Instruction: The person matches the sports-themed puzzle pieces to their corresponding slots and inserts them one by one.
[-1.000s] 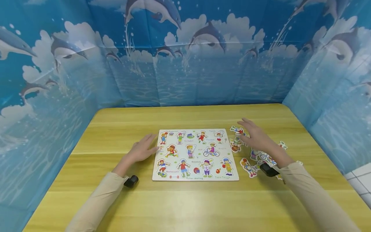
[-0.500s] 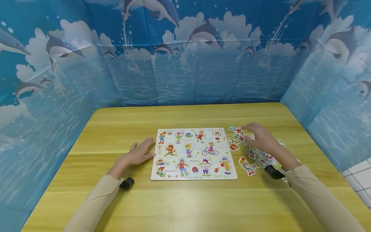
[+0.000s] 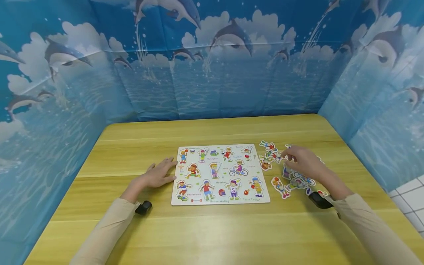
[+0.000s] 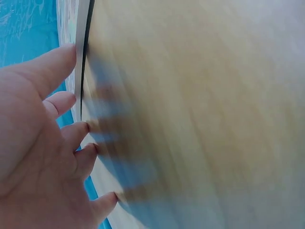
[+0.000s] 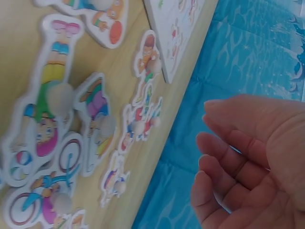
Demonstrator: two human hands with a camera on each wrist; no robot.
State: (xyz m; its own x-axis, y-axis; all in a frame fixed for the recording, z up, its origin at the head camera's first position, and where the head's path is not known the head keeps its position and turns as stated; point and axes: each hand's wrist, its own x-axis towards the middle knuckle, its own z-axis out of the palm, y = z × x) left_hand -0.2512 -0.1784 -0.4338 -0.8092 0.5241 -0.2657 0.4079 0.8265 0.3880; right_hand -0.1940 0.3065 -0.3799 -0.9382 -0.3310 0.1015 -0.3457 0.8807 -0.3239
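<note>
The wooden peg puzzle board (image 3: 205,175), printed with children playing sports, lies flat on the table. My left hand (image 3: 157,175) rests at its left edge. In the left wrist view, the thumb and fingertips (image 4: 66,59) sit along the board's side. Over the loose puzzle pieces to the right of the board is my right hand (image 3: 306,162), its fingers loosely bent with nothing between them. Those pieces have white knobs; a basketball player piece (image 3: 281,187) lies nearest the board, while a bicycle piece (image 5: 33,212) and a pink-shoed figure piece (image 5: 55,62) show in the right wrist view.
A yellow wood-grain table (image 3: 212,232) carries everything. Blue dolphin-print cloth (image 3: 212,84) hangs behind it and along both sides. White floor tiles (image 3: 410,198) show at the far right. Some pieces overlap one another, and the right forearm and hand hide others.
My right hand has drawn back to the right, away from the board, and its fingers have bent more. My left hand has settled against the board's left edge. The view has shifted slightly.
</note>
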